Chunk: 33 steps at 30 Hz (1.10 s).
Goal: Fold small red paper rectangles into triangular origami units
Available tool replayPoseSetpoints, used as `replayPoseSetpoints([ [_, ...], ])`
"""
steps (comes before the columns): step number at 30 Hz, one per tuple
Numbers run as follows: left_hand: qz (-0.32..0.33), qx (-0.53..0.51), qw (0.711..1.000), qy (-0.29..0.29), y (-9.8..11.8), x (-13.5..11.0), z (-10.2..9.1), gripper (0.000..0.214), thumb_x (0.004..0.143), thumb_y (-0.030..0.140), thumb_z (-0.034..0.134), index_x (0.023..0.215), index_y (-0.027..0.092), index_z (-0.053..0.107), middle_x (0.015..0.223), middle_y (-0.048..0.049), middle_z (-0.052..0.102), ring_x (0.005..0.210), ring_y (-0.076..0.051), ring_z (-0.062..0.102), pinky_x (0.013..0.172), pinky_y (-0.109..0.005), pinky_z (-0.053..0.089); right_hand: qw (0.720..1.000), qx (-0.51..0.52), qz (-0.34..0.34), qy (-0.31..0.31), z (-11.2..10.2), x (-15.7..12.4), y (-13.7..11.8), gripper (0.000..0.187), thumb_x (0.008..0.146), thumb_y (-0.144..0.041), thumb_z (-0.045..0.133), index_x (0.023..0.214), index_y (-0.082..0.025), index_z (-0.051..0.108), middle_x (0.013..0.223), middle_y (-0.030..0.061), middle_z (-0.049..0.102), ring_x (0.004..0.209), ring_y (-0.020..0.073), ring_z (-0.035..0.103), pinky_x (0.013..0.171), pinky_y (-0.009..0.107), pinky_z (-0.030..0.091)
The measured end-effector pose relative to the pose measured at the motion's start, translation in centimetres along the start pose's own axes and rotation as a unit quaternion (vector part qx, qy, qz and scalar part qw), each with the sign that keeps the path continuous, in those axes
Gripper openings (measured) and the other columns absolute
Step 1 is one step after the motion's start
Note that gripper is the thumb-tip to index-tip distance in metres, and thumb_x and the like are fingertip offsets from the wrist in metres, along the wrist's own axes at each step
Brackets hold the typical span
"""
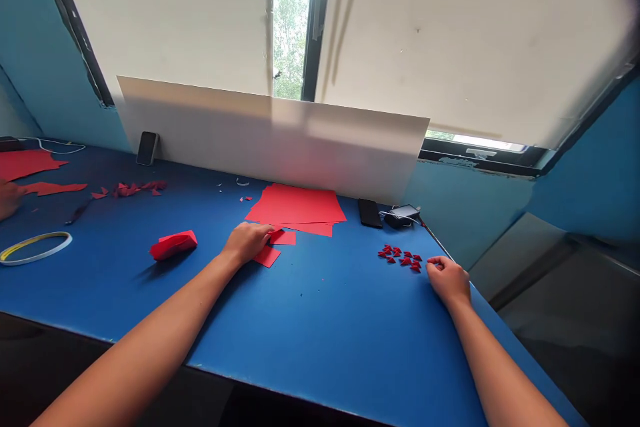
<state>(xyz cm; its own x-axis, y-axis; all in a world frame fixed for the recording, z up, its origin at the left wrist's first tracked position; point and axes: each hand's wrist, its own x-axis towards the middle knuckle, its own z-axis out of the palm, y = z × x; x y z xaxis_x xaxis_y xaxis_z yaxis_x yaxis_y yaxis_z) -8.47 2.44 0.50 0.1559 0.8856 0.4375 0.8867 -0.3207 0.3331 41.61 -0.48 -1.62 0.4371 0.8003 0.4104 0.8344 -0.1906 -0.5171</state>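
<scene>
In the head view, the left hand (247,243) lies nearly flat, its fingers (267,232) pressing on small red paper squares (283,237), with a stack of red paper sheets (295,208) just beyond. The right hand (447,279) curls loosely, holding nothing visible, its fingertips just beside small folded red paper pieces (400,257) on the blue table (320,307).

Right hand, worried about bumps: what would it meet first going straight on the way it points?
Probably the small folded red paper pieces just ahead of the right hand, though depth is unclear.
</scene>
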Motion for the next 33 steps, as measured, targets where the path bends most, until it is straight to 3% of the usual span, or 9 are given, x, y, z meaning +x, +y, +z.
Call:
replayPoseSetpoints([
  [3, 0.020, -0.038, 0.998, 0.043, 0.0, 0.2, -0.6, 0.031, 0.090, 0.030, 0.042, 0.104, 0.025, 0.069, 0.105, -0.0059, 0.071, 0.098, -0.022, 0.064, 0.087, -0.031, 0.046, 1.000, -0.004, -0.002, -0.003, 0.0, 0.0, 0.0, 0.019, 0.063, -0.029, 0.049, 0.069, -0.019, 0.065, 0.054, 0.0041, 0.060, 0.056, 0.0225, 0.056, 0.056, 0.031, 0.040],
  [8, 0.033, -0.096, 0.989, 0.107, 0.8, 0.2, -1.0, 0.037, 0.092, 0.028, 0.035, 0.104, 0.017, 0.068, 0.099, -0.0085, 0.068, 0.092, -0.018, 0.064, 0.082, -0.028, 0.050, 1.000, 0.000, -0.007, -0.004, -0.2, 0.0, 0.0, 0.019, 0.063, -0.028, 0.049, 0.069, -0.020, 0.065, 0.055, 0.0045, 0.062, 0.058, 0.0230, 0.057, 0.056, 0.031, 0.041],
  [17, 0.066, -0.180, 0.977, 0.097, 2.2, -0.3, 0.7, 0.033, 0.087, 0.021, 0.040, 0.097, 0.019, 0.072, 0.095, -0.0062, 0.069, 0.088, -0.018, 0.064, 0.081, -0.029, 0.052, 0.998, -0.031, -0.043, 0.019, -0.7, -0.6, -0.7, 0.018, 0.067, -0.028, 0.047, 0.067, -0.020, 0.064, 0.055, 0.0057, 0.063, 0.056, 0.0247, 0.059, 0.054, 0.032, 0.041],
  [20, 0.069, -0.184, 0.975, 0.103, 2.1, -0.5, 0.6, 0.035, 0.088, 0.020, 0.038, 0.100, 0.019, 0.070, 0.098, -0.0068, 0.066, 0.092, -0.018, 0.062, 0.086, -0.030, 0.050, 0.997, -0.043, -0.053, 0.042, -1.5, -1.8, -1.9, 0.023, 0.071, -0.027, 0.047, 0.077, -0.018, 0.067, 0.060, 0.0086, 0.064, 0.060, 0.0259, 0.059, 0.056, 0.032, 0.039],
  [23, 0.074, -0.180, 0.975, 0.110, 2.2, -0.7, 0.4, 0.035, 0.088, 0.018, 0.037, 0.102, 0.018, 0.069, 0.100, -0.0074, 0.063, 0.092, -0.017, 0.061, 0.085, -0.031, 0.050, 0.994, -0.041, -0.082, 0.063, -2.3, -3.7, -5.3, 0.031, 0.078, -0.029, 0.046, 0.094, -0.014, 0.068, 0.070, 0.0125, 0.065, 0.068, 0.0285, 0.060, 0.061, 0.035, 0.039],
  [26, 0.098, -0.179, 0.973, 0.104, 3.3, -1.0, 0.1, 0.035, 0.090, 0.015, 0.034, 0.100, 0.017, 0.068, 0.101, -0.0082, 0.061, 0.087, -0.016, 0.061, 0.079, -0.031, 0.052, 0.986, 0.001, -0.162, 0.046, -2.6, -5.9, -10.9, 0.036, 0.088, -0.032, 0.039, 0.107, -0.013, 0.064, 0.082, 0.0134, 0.067, 0.078, 0.0275, 0.061, 0.071, 0.036, 0.041],
  [30, 0.165, -0.177, 0.969, 0.058, 6.7, -1.2, -0.3, 0.032, 0.093, 0.015, 0.036, 0.096, 0.017, 0.067, 0.101, -0.0062, 0.062, 0.088, -0.015, 0.061, 0.078, -0.030, 0.052, 0.945, 0.066, -0.316, -0.060, -1.5, -8.2, -18.0, 0.045, 0.085, -0.046, 0.054, 0.124, -0.024, 0.055, 0.109, 0.0051, 0.066, 0.090, 0.0194, 0.062, 0.080, 0.027, 0.046],
  [33, 0.217, -0.173, 0.961, 0.008, 10.0, -1.0, -0.3, 0.019, 0.094, 0.029, 0.050, 0.101, 0.017, 0.063, 0.101, -0.0055, 0.064, 0.083, -0.014, 0.061, 0.073, -0.031, 0.054, 0.927, 0.083, -0.353, -0.093, 0.2, -8.8, -21.2, 0.057, 0.076, -0.049, 0.066, 0.126, -0.024, 0.054, 0.121, 0.0037, 0.063, 0.097, 0.0192, 0.061, 0.081, 0.025, 0.047],
])
